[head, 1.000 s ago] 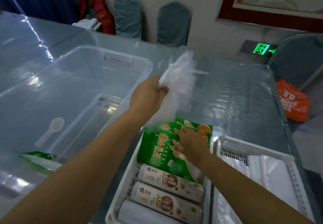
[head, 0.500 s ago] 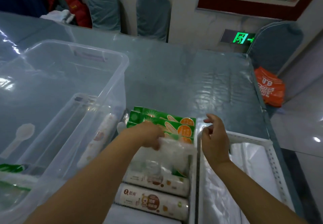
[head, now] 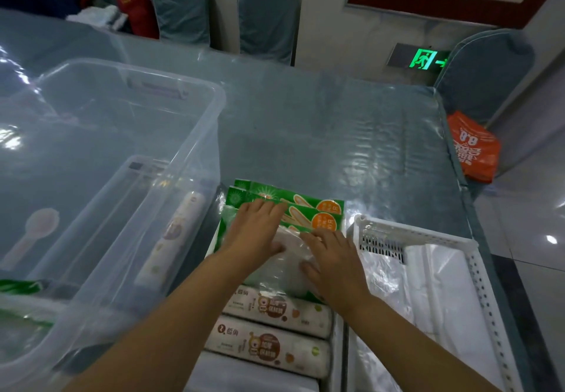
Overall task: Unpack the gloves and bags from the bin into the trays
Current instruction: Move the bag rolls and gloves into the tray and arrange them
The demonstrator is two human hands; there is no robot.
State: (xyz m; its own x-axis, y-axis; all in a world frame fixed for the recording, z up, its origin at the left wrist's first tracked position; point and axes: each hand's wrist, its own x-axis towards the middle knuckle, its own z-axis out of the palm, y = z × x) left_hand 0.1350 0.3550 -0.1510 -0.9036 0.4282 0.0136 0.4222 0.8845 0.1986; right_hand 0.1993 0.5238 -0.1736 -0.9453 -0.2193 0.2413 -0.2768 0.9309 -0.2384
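In the white plastic tray (head: 336, 327) near the middle of the blue-covered table (head: 305, 135), both hands are pressing flat on a see-through pack of thin plastic gloves (head: 290, 257). The left hand (head: 256, 232) lies open with its fingers spread over the far part of the pack. The right hand (head: 333, 260) lies open on the near right part. Neither hand is gripping; they just push down.

The clear pack sits on top of the flat green glove packs (head: 308, 211). Two white rolls of bags with brown and orange labels (head: 275, 330) lie closer in the same tray. A second white tray with holes in its sides (head: 477, 269) stands just to the right and holds white plastic bags (head: 440, 294). The big clear plastic bin (head: 198, 153) stands to the left, and a green pack (head: 18, 287) is in its near corner.

The clear pack looks slippery, so I think it could slide off the shiny green packs when the hands lift. The pile could also get too tall and tip over the tray edge.

The orange circles on the green packs have writing, but it is too small to read. An orange bag (head: 474, 150) by the chair shows "8.8".
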